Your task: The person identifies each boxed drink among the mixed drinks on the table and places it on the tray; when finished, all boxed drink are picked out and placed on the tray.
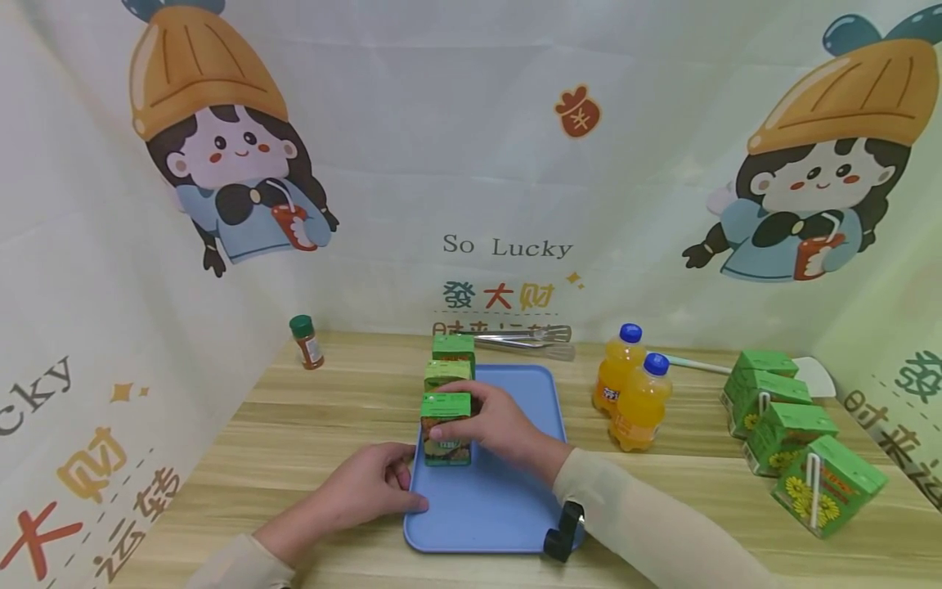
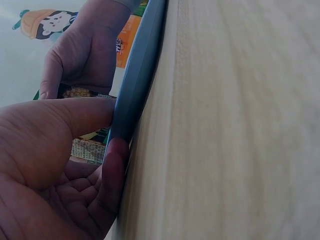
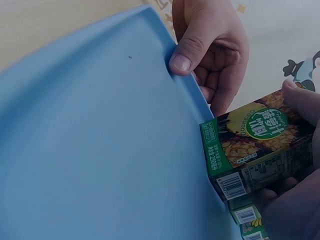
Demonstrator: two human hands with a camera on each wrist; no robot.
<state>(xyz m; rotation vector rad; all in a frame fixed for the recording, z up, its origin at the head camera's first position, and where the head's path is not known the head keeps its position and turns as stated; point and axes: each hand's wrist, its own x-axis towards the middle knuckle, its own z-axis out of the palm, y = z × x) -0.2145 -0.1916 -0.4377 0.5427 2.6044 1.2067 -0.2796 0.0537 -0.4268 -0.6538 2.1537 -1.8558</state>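
Observation:
A blue tray (image 1: 508, 507) lies on the wooden table. My left hand (image 1: 368, 487) grips its left edge, thumb over the rim and fingers at the underside, as the left wrist view shows on the tray edge (image 2: 137, 75). With my right hand (image 1: 508, 425) I hold a green juice carton (image 1: 446, 452) with a pineapple picture, upright at the tray's left side. The carton's base (image 3: 215, 145) is right at the tray surface in the right wrist view. Behind it, two more green cartons stand in a row, a lighter one (image 1: 444, 372) and a farther one (image 1: 454, 345).
Two orange drink bottles (image 1: 639, 409) stand right of the tray. Several green cartons (image 1: 827, 487) line the table's right side, near a white-ended spatula (image 1: 815, 378). Metal utensils (image 1: 526, 335) lie behind the tray. A green-capped spice jar (image 1: 307, 343) stands at the back left.

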